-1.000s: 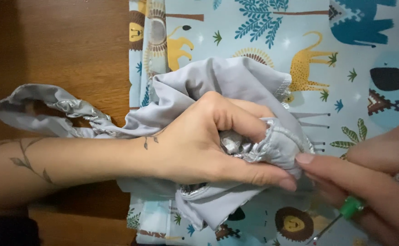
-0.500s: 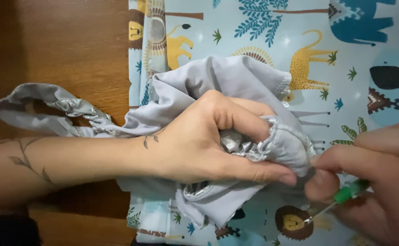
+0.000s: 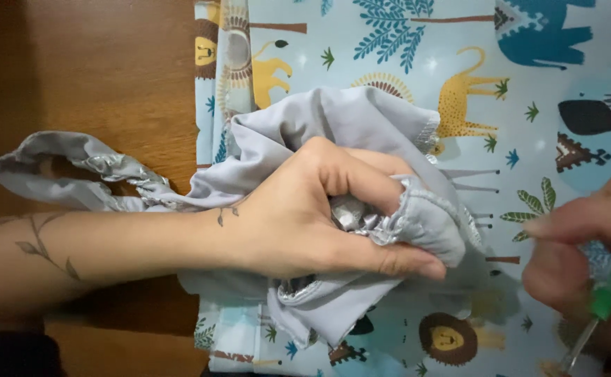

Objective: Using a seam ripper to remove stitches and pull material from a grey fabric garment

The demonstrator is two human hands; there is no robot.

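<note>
My left hand (image 3: 319, 209) lies across the middle of the view, shut on a bunched fold of a grey garment (image 3: 361, 126) with a shiny gathered elastic edge (image 3: 351, 216). The garment spreads over an animal-print mat (image 3: 459, 56) and trails left onto the wooden table (image 3: 96, 77). At the right edge, my right hand (image 3: 585, 265) is blurred and pinches a thin metal tool with a green handle (image 3: 606, 300), its tip pointing down-left. That hand sits a short gap right of the gathered cloth.
The light blue mat shows lions, giraffes, an elephant and palm leaves and covers the right two thirds of the view. A loop of the grey garment (image 3: 68, 167) lies on the brown wood at the left.
My right hand has drawn back to the right, away from the gathered cloth, taking the green-handled tool with it. My left hand keeps its grip and has not moved.
</note>
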